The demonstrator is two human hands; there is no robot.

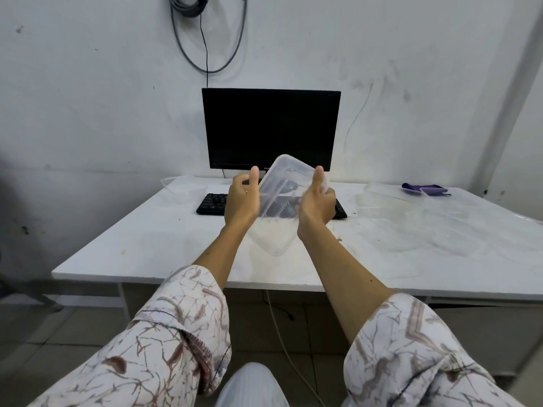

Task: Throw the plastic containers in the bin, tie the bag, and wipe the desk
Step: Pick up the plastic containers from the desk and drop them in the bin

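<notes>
both hands, left (241, 201) and right (316, 203), gripping a clear, thin, rounded-rectangular plastic container (289, 183), tilted above the smooth, smeared white bench (141, 245), before black keyboard (211, 204) and glossy monitor (271, 129).

The person is wearing loose white sleeves (164, 342) veined with a brown, marble-like pattern, a small ring on the left hand (241, 201), and pale trousers (249, 386).

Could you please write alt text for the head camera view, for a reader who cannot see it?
Both hands, left and right, hold a clear plastic container tilted above a white desk. Behind it stand a keyboard and dark monitor.
</notes>
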